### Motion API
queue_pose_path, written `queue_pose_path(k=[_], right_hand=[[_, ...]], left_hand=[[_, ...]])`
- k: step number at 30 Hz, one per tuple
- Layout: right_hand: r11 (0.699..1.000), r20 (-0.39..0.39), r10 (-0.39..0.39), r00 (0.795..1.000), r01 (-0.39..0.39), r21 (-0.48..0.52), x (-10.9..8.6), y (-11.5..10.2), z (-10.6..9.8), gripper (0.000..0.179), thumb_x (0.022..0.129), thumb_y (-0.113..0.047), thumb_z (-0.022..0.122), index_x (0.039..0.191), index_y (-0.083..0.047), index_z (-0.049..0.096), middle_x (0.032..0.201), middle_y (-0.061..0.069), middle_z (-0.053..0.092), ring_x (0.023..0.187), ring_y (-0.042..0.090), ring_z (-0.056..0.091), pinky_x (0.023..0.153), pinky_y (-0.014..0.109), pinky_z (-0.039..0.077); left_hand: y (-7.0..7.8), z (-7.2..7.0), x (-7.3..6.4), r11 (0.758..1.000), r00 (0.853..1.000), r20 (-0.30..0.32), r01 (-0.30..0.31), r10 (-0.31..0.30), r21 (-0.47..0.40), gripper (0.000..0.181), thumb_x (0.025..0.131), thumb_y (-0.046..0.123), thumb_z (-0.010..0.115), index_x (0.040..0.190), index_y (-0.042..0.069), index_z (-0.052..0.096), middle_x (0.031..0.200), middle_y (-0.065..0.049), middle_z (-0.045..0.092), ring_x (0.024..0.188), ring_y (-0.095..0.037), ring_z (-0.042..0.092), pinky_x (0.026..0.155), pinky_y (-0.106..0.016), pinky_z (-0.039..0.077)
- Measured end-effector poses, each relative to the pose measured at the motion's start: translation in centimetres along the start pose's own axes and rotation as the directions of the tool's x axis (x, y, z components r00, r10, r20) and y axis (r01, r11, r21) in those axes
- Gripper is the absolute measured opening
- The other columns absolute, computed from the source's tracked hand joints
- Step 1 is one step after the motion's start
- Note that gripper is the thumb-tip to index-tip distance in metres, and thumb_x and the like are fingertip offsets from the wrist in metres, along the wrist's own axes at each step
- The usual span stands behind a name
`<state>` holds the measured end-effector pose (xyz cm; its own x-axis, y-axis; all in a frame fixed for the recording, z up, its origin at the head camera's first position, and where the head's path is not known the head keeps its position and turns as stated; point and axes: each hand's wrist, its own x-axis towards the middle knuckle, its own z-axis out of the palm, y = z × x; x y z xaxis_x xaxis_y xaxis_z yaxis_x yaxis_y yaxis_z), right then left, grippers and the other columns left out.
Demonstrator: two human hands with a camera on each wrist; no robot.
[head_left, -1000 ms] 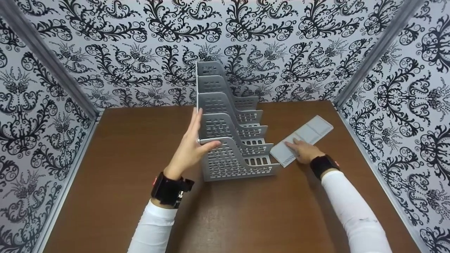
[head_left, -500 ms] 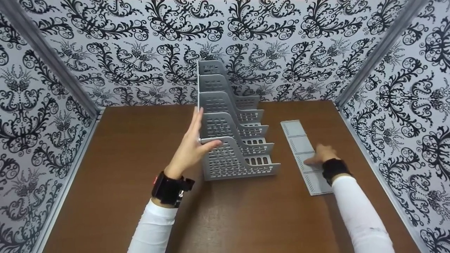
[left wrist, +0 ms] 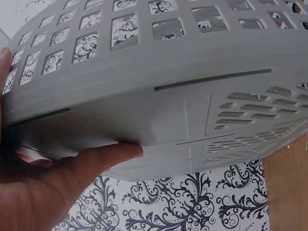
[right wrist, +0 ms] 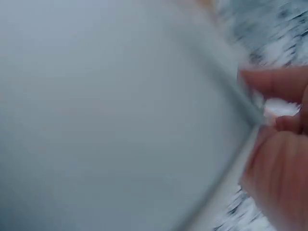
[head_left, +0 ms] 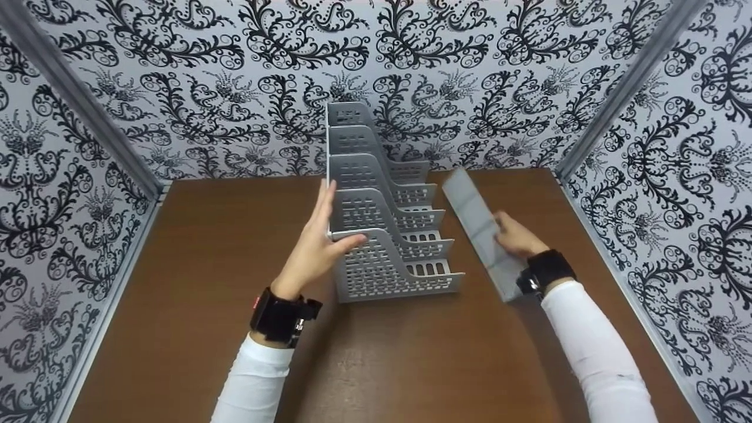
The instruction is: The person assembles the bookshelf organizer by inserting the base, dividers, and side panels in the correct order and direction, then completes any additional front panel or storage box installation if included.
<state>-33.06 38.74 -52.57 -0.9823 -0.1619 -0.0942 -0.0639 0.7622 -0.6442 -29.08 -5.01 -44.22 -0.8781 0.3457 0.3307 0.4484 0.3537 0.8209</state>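
In the middle of the table stands a grey plastic magazine rack (head_left: 399, 282), its stepped, perforated dividers in a row. My left hand (head_left: 314, 241) rests on the rack's left back side with straight fingers, the thumb lying over the top corner of the front divider. The left wrist view shows a finger (left wrist: 106, 156) flat along the slotted panel. To the right of the rack, my right hand (head_left: 517, 238) pinches the long edge of a grey flat panel (head_left: 479, 226), tilted with its far end near the rack. The right wrist view, blurred, shows thumb and fingers (right wrist: 279, 84) at the panel's edge.
A brown tabletop (head_left: 235, 294) lies under the rack. Patterned walls (head_left: 235, 88) enclose it at the back and both sides, with grey metal posts (head_left: 623, 94) in the corners.
The right hand has turned the panel from a diagonal to nearly lengthwise, then tilted it and moved it left, nearer the rack. The left hand and rack have stayed in place.
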Motion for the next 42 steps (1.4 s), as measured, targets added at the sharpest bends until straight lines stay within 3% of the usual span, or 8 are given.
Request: queue_pose_path(k=[8, 16, 19, 24, 27, 32, 37, 42], right_hand=[[0.993, -0.073, 0.014, 0.997, -0.023, -0.119, 2.0, -4.3, 1.3, 0.032, 0.097, -0.001, 0.042, 0.122, 0.018, 0.045, 0.117, 0.041, 0.057, 0.112, 0.054, 0.057, 0.098, 0.062, 0.046], [1.000, 0.160, 0.000, 0.987, 0.003, -0.017, 1.5, -3.3, 2.7, 0.038, 0.095, -0.005, 0.043, 0.126, 0.018, 0.041, 0.124, 0.039, 0.053, 0.117, 0.045, 0.054, 0.106, 0.057, 0.045], [0.979, 0.310, -0.063, 0.949, -0.002, 0.206, 1.3, -3.2, 3.2, 0.054, 0.093, -0.004, 0.047, 0.139, 0.017, 0.029, 0.130, 0.043, 0.049, 0.116, 0.044, 0.060, 0.099, 0.054, 0.053], [0.866, 0.532, 0.008, 0.846, -0.272, 0.420, 1.1, -3.4, 4.6, 0.089, 0.094, -0.002, 0.048, 0.161, -0.016, -0.010, 0.144, 0.040, 0.042, 0.114, 0.043, 0.064, 0.088, 0.059, 0.057], [0.924, 0.467, -0.001, 0.884, -0.178, 0.338, 1.2, -3.7, 5.3, 0.086, 0.096, -0.003, 0.044, 0.160, -0.011, -0.012, 0.155, 0.038, 0.030, 0.131, 0.049, 0.050, 0.102, 0.062, 0.047], [0.997, 0.165, -0.063, 0.984, 0.054, 0.060, 1.8, -3.8, 4.4, 0.064, 0.100, -0.006, 0.037, 0.155, 0.013, 0.009, 0.160, 0.038, 0.011, 0.150, 0.051, 0.014, 0.125, 0.058, 0.011], [0.991, 0.003, -0.093, 0.996, 0.092, 0.095, 2.7, -5.3, 1.7, 0.059, 0.102, -0.005, 0.036, 0.154, 0.013, 0.016, 0.160, 0.036, 0.019, 0.150, 0.049, 0.021, 0.125, 0.056, 0.015], [0.994, 0.002, -0.046, 0.999, 0.046, 0.097, 3.2, -6.2, 1.2, 0.060, 0.102, -0.008, 0.036, 0.155, 0.011, 0.016, 0.161, 0.034, 0.021, 0.151, 0.046, 0.020, 0.126, 0.053, 0.014]], left_hand=[[-0.1, 0.1, 0.1, 1.000, 1.000, 0.003, 0.005, -0.005, -0.014, 0.109, 0.084, 0.024, 0.079, 0.161, 0.005, 0.005, 0.169, -0.015, -0.010, 0.155, -0.037, 0.013, 0.126, -0.050, 0.015], [-0.2, 0.1, 0.1, 1.000, 1.000, 0.001, -0.001, 0.001, -0.016, 0.107, 0.085, 0.023, 0.078, 0.161, 0.004, 0.006, 0.168, -0.017, -0.010, 0.155, -0.038, 0.012, 0.126, -0.051, 0.015], [-0.2, 0.1, 0.0, 1.000, 1.000, -0.003, 0.000, 0.000, -0.024, 0.107, 0.085, 0.022, 0.078, 0.161, 0.005, 0.005, 0.168, -0.017, -0.011, 0.155, -0.040, 0.013, 0.125, -0.051, 0.017], [-0.3, 0.1, 0.1, 1.000, 1.000, 0.000, -0.014, 0.014, -0.020, 0.106, 0.086, 0.022, 0.077, 0.161, 0.003, 0.005, 0.168, -0.020, -0.010, 0.153, -0.042, 0.016, 0.124, -0.050, 0.021], [-0.2, 0.1, 0.2, 1.000, 1.000, -0.007, -0.026, 0.026, -0.015, 0.105, 0.086, 0.020, 0.077, 0.160, 0.001, 0.007, 0.167, -0.023, -0.009, 0.153, -0.042, 0.018, 0.124, -0.050, 0.022], [-0.4, 0.3, 0.1, 1.000, 1.000, -0.013, -0.014, 0.014, -0.018, 0.105, 0.085, 0.019, 0.078, 0.161, 0.004, 0.007, 0.168, -0.021, -0.009, 0.154, -0.039, 0.016, 0.125, -0.048, 0.022], [-0.5, 0.4, 0.1, 1.000, 1.000, -0.026, -0.003, 0.002, -0.030, 0.105, 0.085, 0.021, 0.078, 0.161, 0.006, 0.007, 0.169, -0.017, -0.008, 0.156, -0.034, 0.013, 0.126, -0.047, 0.021], [-0.6, 0.5, 0.0, 1.000, 1.000, -0.016, -0.001, 0.001, -0.029, 0.098, 0.086, 0.019, 0.077, 0.160, 0.003, 0.015, 0.168, -0.018, -0.008, 0.156, -0.033, 0.013, 0.126, -0.046, 0.020]])
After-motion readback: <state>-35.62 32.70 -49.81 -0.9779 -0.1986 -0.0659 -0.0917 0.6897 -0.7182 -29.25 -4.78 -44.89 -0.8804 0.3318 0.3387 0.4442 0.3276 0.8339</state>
